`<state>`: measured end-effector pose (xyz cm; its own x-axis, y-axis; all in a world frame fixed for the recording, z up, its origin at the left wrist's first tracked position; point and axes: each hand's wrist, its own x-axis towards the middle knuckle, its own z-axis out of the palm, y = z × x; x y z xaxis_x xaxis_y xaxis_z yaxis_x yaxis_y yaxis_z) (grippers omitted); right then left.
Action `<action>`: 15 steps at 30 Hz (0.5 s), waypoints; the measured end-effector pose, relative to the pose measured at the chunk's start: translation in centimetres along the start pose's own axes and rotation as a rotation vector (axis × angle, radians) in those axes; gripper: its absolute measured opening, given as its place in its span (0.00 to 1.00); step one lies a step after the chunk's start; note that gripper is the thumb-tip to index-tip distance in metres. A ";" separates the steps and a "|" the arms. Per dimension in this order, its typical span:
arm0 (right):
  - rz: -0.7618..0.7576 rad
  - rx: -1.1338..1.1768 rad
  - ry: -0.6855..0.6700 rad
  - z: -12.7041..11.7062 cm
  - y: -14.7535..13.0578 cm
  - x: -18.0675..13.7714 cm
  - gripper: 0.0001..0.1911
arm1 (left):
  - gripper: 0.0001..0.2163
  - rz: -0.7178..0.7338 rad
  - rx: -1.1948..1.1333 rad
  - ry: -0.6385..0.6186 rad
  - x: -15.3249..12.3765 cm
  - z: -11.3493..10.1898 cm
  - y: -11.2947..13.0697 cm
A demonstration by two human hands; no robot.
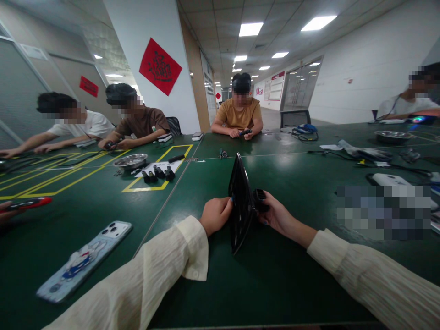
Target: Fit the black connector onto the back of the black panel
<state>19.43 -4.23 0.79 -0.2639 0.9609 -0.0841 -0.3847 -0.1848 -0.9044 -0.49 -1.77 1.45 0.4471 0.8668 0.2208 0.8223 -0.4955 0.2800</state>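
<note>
A flat black panel (239,201) stands on edge on the green table (275,275), straight ahead of me. My left hand (216,214) is closed on its left side, fingers curled against it. My right hand (275,213) is on the panel's right side and grips a small black part (260,200) pressed against that face. Both arms wear cream sleeves.
A phone in a pale blue case (84,259) lies at the near left. Farther left are a steel bowl (130,161) and several small black parts (158,173) inside yellow tape lines. Three people sit along the far edge, another at the right. Cables and a second bowl (393,136) lie at right.
</note>
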 end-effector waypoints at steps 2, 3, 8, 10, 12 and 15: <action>-0.007 0.004 -0.007 0.0 0.0 0.0 0.14 | 0.25 -0.025 -0.012 0.006 0.1 0.0 0.1; -0.010 0.004 -0.010 0.0 0.0 0.0 0.14 | 0.25 -0.038 -0.021 0.011 0.1 -0.1 0.2; -0.005 -0.006 -0.017 0.0 0.1 0.0 0.15 | 0.24 -0.061 -0.091 0.019 0.2 -0.2 0.2; -0.005 -0.008 -0.020 -0.1 0.3 0.1 0.15 | 0.23 -0.040 -0.098 0.020 0.1 -0.1 0.1; -0.012 -0.007 -0.010 -0.2 0.4 0.2 0.16 | 0.21 -0.027 -0.080 0.024 0.1 0.0 0.0; -0.020 -0.004 0.018 -0.1 0.4 0.2 0.16 | 0.19 -0.028 -0.056 0.024 0.1 0.0 0.0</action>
<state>19.35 -4.10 0.37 -0.2403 0.9679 -0.0739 -0.3857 -0.1651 -0.9078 -0.44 -1.65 1.49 0.4152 0.8791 0.2342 0.8129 -0.4741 0.3383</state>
